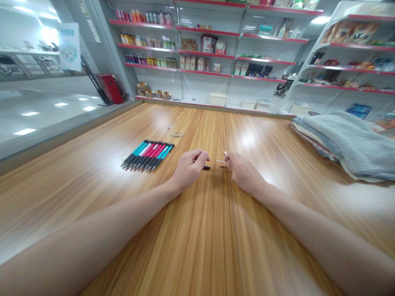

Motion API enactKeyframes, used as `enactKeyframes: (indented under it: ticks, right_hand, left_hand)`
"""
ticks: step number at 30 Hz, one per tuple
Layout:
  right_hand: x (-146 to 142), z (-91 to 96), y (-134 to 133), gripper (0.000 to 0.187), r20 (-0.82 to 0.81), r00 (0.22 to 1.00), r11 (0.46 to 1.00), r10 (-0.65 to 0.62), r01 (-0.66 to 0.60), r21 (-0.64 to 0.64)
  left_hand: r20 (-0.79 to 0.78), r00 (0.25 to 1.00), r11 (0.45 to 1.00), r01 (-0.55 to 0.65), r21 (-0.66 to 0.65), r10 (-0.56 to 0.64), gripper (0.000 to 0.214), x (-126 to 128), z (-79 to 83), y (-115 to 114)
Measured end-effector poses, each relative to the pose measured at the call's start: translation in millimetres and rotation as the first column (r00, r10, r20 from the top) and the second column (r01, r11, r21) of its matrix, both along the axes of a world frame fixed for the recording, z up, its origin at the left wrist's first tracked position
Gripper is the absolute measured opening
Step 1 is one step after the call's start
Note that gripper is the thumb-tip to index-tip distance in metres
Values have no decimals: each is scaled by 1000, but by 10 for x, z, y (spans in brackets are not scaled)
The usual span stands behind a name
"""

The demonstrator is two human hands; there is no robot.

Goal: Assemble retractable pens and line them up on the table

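My left hand (189, 166) rests on the wooden table (197, 230) with its fingers curled in a pinch; a small black pen piece (206, 167) lies just right of it. My right hand (243, 172) is also pinched, holding a small silvery part (225, 153) at its fingertips. Between the hands a thin white refill (221, 161) and a tiny dark bit (222, 167) lie on the table. A row of several teal, pink and white pens (148, 155) with black grips lies to the left of my left hand.
A pile of folded grey and striped cloths (345, 142) sits at the right edge. A wire ring (177, 134) and a small metal bit (168, 126) lie farther back. Shop shelves (216, 53) with goods stand behind the table.
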State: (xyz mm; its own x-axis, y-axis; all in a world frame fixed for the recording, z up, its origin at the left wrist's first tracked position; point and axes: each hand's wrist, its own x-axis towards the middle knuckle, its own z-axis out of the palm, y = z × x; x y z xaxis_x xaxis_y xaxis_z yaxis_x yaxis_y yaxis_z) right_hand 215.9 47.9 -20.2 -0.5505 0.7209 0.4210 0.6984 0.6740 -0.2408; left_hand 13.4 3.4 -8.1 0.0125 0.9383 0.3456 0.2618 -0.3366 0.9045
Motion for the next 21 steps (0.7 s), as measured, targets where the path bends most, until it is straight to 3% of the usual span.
enactKeyframes:
  ticks: [10,21]
  right_hand:
    - [-9,7,3,11,97,995,1000,16,-14,-24]
    - [-37,82,-78,11,-87,978,980,190,-183,82]
  left_hand:
    - [-122,993,1000,1,19,2,32,6,13,-10]
    - [-343,936,993,103,62,-76,32,35,-21,-31]
